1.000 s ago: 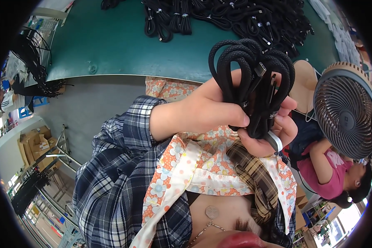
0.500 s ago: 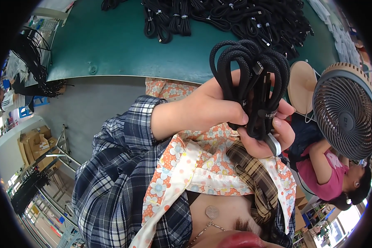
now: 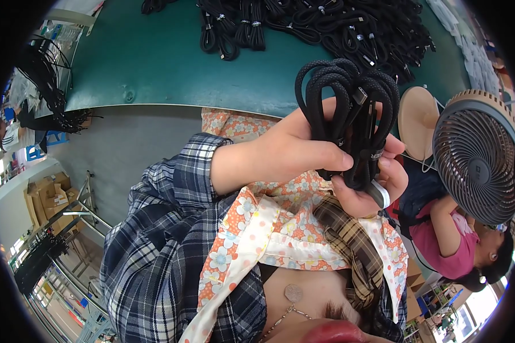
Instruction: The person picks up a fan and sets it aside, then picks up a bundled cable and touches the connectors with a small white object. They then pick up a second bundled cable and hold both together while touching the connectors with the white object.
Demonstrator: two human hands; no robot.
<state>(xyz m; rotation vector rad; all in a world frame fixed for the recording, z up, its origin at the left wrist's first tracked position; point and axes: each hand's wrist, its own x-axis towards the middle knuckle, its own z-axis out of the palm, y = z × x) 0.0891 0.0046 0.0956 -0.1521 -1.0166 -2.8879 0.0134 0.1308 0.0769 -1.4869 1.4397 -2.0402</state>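
A coiled black braided cable (image 3: 349, 86) is held up in front of my chest, over the near edge of the green table. My left hand (image 3: 297, 154) is closed around the bundle: the thumb presses across its near side and fingertips curl round from behind on the right. A dark band wraps the coil close to the thumb. One metal-tipped plug (image 3: 360, 95) shows among the loops, and a pale, shiny piece (image 3: 381, 194) sits by the lowest curled finger; I cannot make out what it is. No separate right hand can be picked out.
More coiled black cables (image 3: 355, 34) are heaped at the far side of the green table (image 3: 166, 74). A dark round fan (image 3: 478, 166) stands at the right, near a beige rounded panel (image 3: 418, 123). Beyond it sits a person in pink (image 3: 455, 246). Black cables (image 3: 43, 80) hang at the left.
The cable bundle has shifted very slightly right and down with my left hand still gripping it. The thumb lies a little further right across it.
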